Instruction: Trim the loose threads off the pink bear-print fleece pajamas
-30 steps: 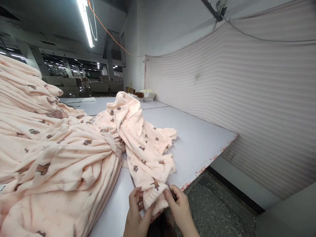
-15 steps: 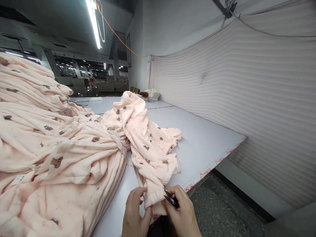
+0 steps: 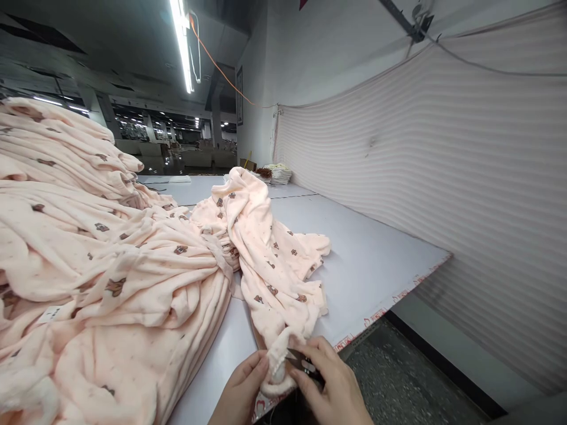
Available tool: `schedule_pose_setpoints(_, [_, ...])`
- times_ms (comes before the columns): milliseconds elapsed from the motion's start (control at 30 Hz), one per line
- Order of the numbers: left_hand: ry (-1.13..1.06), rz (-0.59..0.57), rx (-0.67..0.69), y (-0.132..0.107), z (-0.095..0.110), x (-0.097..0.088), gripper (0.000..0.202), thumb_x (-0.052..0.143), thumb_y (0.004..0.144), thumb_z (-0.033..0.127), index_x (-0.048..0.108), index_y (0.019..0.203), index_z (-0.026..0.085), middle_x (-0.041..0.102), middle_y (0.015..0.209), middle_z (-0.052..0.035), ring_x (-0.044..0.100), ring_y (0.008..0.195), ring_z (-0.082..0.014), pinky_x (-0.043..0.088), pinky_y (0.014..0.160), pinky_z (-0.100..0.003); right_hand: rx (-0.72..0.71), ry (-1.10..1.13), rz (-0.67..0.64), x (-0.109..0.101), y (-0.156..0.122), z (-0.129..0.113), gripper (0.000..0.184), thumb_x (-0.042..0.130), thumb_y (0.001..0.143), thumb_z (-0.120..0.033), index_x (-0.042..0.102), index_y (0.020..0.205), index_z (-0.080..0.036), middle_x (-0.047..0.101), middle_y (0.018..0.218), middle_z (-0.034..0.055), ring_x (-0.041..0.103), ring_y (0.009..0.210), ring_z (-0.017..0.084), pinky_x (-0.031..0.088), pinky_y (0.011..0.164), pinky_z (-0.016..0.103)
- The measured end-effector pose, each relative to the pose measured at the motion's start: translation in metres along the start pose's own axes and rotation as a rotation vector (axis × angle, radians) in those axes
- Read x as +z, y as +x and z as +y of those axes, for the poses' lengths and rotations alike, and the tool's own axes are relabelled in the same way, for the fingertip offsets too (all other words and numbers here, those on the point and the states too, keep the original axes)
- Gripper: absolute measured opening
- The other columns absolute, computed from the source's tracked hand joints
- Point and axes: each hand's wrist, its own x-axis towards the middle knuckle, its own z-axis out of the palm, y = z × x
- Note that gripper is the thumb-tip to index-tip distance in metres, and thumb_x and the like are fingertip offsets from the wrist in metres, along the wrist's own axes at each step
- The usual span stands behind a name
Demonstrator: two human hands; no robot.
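A pale pink fleece garment (image 3: 254, 236) printed with small brown bears lies stretched along the table toward me. Its near end, a gathered cuff (image 3: 278, 360), is turned partly inside out at the table edge. My left hand (image 3: 243, 386) pinches the left side of that cuff between thumb and fingers. In my right hand (image 3: 330, 378) are small dark thread snips (image 3: 305, 363), their blades pointing left against the cuff's fabric. The right fingers also rest at the cloth; part of the snips is hidden by them.
A large heap of the same pink fleece (image 3: 110, 265) covers the left, with a white label (image 3: 50, 314) on it. The white table (image 3: 372, 242) ends at a red-marked edge on the right. Folded cloth (image 3: 279, 174) sits far back beside a hanging striped sheet (image 3: 420, 147).
The cuff has been turned to show its inner side, and the snips have moved left onto it. My left hand has shifted slightly lower. The view has moved a little left.
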Motion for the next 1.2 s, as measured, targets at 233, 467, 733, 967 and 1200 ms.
schedule_pose_setpoints(233, [0.040, -0.004, 0.005, -0.002, 0.002, 0.002, 0.025, 0.070, 0.077, 0.035, 0.074, 0.092, 0.015, 0.073, 0.080, -0.0066, 0.064, 0.079, -0.0206, 0.043, 0.070, -0.027, 0.020, 0.027, -0.034, 0.001, 0.001, -0.006, 0.020, 0.056, 0.086, -0.023, 0.070, 0.099, -0.027, 0.066, 0.090, 0.0023, 0.066, 0.082, 0.018, 0.049, 0.071, 0.022])
schedule_pose_setpoints(467, [0.006, 0.009, -0.019, 0.000, 0.005, 0.004, 0.027, 0.073, 0.074, 0.036, 0.074, 0.090, 0.015, 0.075, 0.081, -0.0073, 0.065, 0.086, -0.0235, 0.046, 0.075, -0.029, 0.063, 0.114, -0.026, -0.005, 0.002, -0.002, 0.020, 0.055, 0.087, -0.024, 0.070, 0.100, -0.026, 0.067, 0.092, 0.0023, 0.065, 0.087, 0.017, 0.048, 0.077, 0.022])
schedule_pose_setpoints(733, [0.054, 0.075, -0.005, 0.004, 0.001, 0.009, 0.024, 0.076, 0.071, 0.033, 0.075, 0.090, 0.017, 0.075, 0.079, -0.0045, 0.066, 0.080, -0.0198, 0.048, 0.072, -0.026, 0.041, 0.037, 0.166, 0.027, -0.009, -0.004, 0.011, 0.054, 0.080, -0.017, 0.061, 0.086, -0.023, 0.059, 0.082, 0.0021, 0.058, 0.073, 0.017, 0.042, 0.066, 0.025])
schedule_pose_setpoints(967, [0.022, 0.149, -0.032, 0.004, 0.001, 0.004, 0.029, 0.080, 0.066, 0.033, 0.075, 0.090, 0.017, 0.076, 0.082, -0.0058, 0.067, 0.091, -0.0253, 0.050, 0.078, -0.031, 0.272, 0.667, -0.057, 0.009, -0.011, 0.008, 0.027, 0.056, 0.086, -0.043, 0.057, 0.075, -0.018, 0.053, 0.063, -0.0027, 0.052, 0.060, 0.013, 0.041, 0.058, 0.022])
schedule_pose_setpoints(1200, [0.212, 0.201, -0.048, 0.010, -0.006, -0.005, 0.040, 0.081, 0.059, 0.044, 0.072, 0.089, 0.019, 0.076, 0.088, -0.0057, 0.066, 0.097, -0.0311, 0.052, 0.085, -0.037, 0.178, 0.293, 0.127, 0.015, 0.001, 0.004, 0.011, 0.057, 0.086, -0.024, 0.064, 0.079, -0.019, 0.062, 0.075, -0.0010, 0.059, 0.073, 0.014, 0.044, 0.068, 0.021])
